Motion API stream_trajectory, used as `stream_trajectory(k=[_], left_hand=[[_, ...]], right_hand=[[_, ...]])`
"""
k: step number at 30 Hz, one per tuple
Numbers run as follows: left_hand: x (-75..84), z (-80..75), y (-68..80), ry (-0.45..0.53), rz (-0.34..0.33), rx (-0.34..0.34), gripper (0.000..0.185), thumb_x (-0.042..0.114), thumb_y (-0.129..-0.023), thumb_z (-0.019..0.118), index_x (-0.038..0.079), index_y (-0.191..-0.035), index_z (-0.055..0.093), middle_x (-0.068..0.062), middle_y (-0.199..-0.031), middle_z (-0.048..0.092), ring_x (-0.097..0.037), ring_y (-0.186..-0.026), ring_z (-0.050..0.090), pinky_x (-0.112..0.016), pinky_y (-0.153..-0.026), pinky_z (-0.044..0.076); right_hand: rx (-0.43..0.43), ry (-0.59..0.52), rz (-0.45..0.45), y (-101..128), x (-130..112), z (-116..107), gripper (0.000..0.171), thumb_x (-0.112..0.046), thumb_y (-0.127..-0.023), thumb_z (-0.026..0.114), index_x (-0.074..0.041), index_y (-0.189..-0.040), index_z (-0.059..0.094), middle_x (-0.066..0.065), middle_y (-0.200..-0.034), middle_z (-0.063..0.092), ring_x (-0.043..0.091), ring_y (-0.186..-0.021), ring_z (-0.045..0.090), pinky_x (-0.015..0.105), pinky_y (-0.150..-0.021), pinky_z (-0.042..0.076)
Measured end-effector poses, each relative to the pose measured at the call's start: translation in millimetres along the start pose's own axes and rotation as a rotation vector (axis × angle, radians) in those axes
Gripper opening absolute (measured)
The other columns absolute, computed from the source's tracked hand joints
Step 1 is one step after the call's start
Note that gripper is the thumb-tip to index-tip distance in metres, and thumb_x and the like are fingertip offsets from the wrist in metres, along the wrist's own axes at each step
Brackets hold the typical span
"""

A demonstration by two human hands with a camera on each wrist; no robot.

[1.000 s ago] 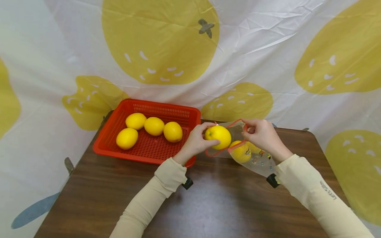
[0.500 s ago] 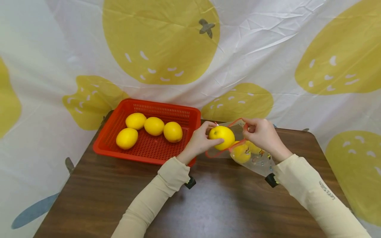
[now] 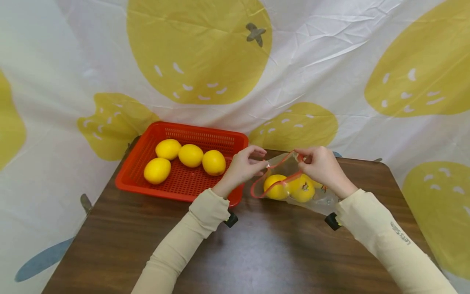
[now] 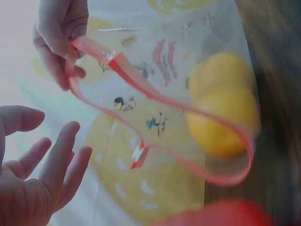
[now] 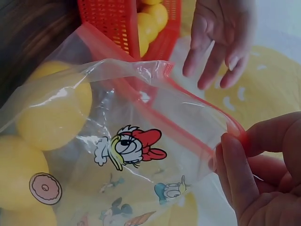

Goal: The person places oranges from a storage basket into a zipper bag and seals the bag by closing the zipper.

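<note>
My right hand [image 3: 320,165] pinches the red-edged rim of a clear zip bag [image 5: 178,113] printed with cartoon characters. The bag's mouth gapes toward the basket side. Several lemons lie low inside it; one lemon [image 3: 275,187] sits just within the mouth, and another lemon [image 3: 302,188] is deeper in. My left hand [image 3: 244,165] holds nothing, its fingers spread loosely beside the mouth. In the left wrist view, a gap shows between the left fingertips [image 4: 73,129] and the red rim.
A red plastic basket [image 3: 183,195] stands left of the bag, with several lemons [image 3: 191,156] in it. Both things are on a brown wooden table [image 3: 271,253]. Behind hangs a white cloth [image 3: 312,61] with a lemon print.
The left hand carried a lemon rightward into the bag's mouth and let go; the lemon dropped in. That hand has since drawn back left, while the right kept its pinch on the rim.
</note>
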State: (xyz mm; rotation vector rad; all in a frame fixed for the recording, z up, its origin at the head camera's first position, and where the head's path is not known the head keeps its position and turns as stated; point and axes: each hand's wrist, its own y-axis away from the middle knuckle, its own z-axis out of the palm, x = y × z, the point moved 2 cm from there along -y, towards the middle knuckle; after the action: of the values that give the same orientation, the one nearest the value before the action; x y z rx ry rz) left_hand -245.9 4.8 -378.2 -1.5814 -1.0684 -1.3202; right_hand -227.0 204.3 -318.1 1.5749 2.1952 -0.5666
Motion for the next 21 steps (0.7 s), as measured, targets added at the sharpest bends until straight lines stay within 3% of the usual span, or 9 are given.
stream_trajectory(k=[7, 11, 14, 18, 21], left_hand=[[-0.3, -24.5, -2.0, -0.079, -0.015, 0.051, 0.029, 0.009, -0.081, 0.065, 0.005, -0.109, 0.057, -0.015, -0.111, 0.059, -0.026, -0.085, 0.065, -0.034, -0.063, 0.054], [0.8, -41.9, -3.2, -0.124, -0.039, 0.046, 0.033, 0.013, -0.083, 0.064, 0.004, -0.114, 0.054, -0.017, -0.116, 0.056, -0.029, -0.092, 0.063, -0.037, -0.069, 0.054], [5.3, -56.6, -5.2, -0.272, -0.036, -0.004, 0.040, 0.019, -0.084, 0.062, 0.005, -0.120, 0.051, -0.016, -0.123, 0.052, -0.031, -0.102, 0.058, -0.038, -0.080, 0.050], [14.6, -78.3, -9.6, -0.551, 0.007, -0.059, 0.049, 0.027, -0.085, 0.061, 0.006, -0.127, 0.047, -0.014, -0.129, 0.047, -0.030, -0.116, 0.047, -0.038, -0.095, 0.040], [18.6, -93.1, -13.8, -0.659, 0.001, -0.072, 0.053, 0.028, -0.086, 0.060, 0.005, -0.131, 0.045, -0.015, -0.132, 0.044, -0.030, -0.122, 0.040, -0.041, -0.100, 0.033]], right_hand=[[0.012, 0.041, -0.006, -1, -1, -3, 0.026, 0.001, -0.078, 0.054, 0.001, -0.099, 0.069, 0.017, -0.091, 0.066, 0.018, -0.059, 0.049, 0.027, -0.050, 0.039], [0.020, 0.044, -0.013, -2, -1, -3, 0.026, 0.001, -0.077, 0.054, 0.002, -0.099, 0.069, 0.018, -0.088, 0.066, 0.016, -0.052, 0.044, 0.025, -0.046, 0.035], [0.021, 0.038, 0.000, -4, -1, -4, 0.027, 0.000, -0.078, 0.055, 0.003, -0.102, 0.068, 0.017, -0.086, 0.065, 0.014, -0.045, 0.039, 0.024, -0.043, 0.032], [0.019, 0.031, 0.020, -4, 0, -5, 0.028, -0.002, -0.079, 0.054, 0.003, -0.104, 0.067, 0.017, -0.086, 0.064, 0.015, -0.045, 0.040, 0.024, -0.042, 0.032], [0.026, 0.033, 0.020, -4, 0, -5, 0.029, -0.002, -0.079, 0.054, 0.003, -0.105, 0.066, 0.017, -0.087, 0.064, 0.016, -0.048, 0.044, 0.025, -0.043, 0.033]])
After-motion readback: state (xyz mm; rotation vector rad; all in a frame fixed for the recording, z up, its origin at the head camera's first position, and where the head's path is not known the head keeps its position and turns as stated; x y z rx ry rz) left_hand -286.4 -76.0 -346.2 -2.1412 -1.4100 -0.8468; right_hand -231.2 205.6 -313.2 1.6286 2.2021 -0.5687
